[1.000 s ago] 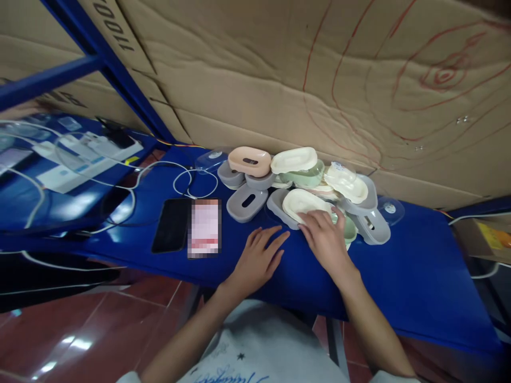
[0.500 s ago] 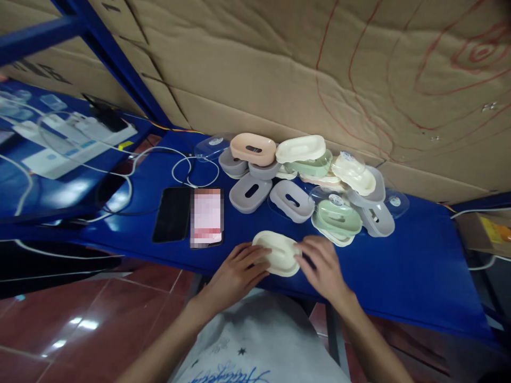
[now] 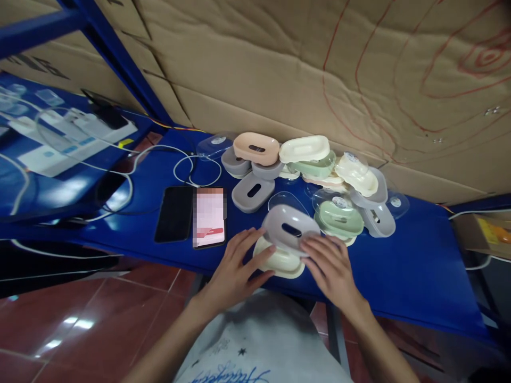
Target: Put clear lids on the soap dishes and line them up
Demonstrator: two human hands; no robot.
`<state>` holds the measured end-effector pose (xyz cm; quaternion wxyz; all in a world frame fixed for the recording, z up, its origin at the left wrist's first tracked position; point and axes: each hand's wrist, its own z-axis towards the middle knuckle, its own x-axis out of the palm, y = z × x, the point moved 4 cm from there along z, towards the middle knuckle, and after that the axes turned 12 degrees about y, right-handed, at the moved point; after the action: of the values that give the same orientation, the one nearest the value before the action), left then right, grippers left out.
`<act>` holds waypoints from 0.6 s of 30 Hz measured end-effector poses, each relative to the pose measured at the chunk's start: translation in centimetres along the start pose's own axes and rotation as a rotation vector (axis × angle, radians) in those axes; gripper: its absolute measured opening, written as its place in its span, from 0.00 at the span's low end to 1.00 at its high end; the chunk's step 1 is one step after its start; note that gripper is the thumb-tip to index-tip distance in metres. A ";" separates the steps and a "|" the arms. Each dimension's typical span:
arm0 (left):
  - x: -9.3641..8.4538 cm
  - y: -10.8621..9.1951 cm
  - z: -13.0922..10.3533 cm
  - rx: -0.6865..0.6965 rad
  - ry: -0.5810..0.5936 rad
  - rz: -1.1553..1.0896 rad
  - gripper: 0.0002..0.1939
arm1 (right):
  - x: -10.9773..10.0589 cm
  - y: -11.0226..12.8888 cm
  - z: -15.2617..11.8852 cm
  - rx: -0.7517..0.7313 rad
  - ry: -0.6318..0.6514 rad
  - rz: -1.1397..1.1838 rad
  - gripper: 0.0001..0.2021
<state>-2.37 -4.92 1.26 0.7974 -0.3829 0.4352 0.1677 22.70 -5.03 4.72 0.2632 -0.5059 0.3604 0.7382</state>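
Note:
My right hand (image 3: 331, 266) grips the right end of a grey soap dish (image 3: 275, 222) with a dark slot in its middle. The dish is held above a cream soap dish piece (image 3: 279, 264) on the blue table and covers its far part. At the left end of both pieces is my left hand (image 3: 243, 260), its fingers spread. Its fingertips lie close to the grey dish's rim and over the cream piece's edge; whether they touch the grey dish I cannot tell.
Behind lie another grey dish (image 3: 251, 194), a peach dish (image 3: 256, 148), a cream dish (image 3: 304, 149), a green dish (image 3: 343, 221) and clear lids (image 3: 288, 203). Two phones (image 3: 209, 215) rest at left, near white cables (image 3: 131, 175) and a power strip (image 3: 75, 143). Cardboard (image 3: 255, 69) stands behind.
My right hand has taken the grey dish from its spot in front of the pile and brought it over the cream piece. My left hand has spread and stayed near the cream piece.

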 end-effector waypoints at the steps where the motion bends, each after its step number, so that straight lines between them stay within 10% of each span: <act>1: 0.0 0.1 0.0 0.031 0.039 0.014 0.32 | 0.2 0.9 -0.9 -0.011 0.028 0.013 0.22; 7: 0.9 0.8 -0.5 0.169 0.273 0.056 0.20 | 3.4 3.3 -3.1 -0.028 0.112 0.068 0.18; 18: 0.9 0.6 -1.0 0.169 0.185 0.099 0.15 | 5.3 3.2 -2.9 -0.051 0.111 0.020 0.17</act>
<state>-2.78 -5.31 -0.11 0.7741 -0.3065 0.5376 0.1336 20.03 -9.20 -0.05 0.2223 -0.5490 0.3605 0.7206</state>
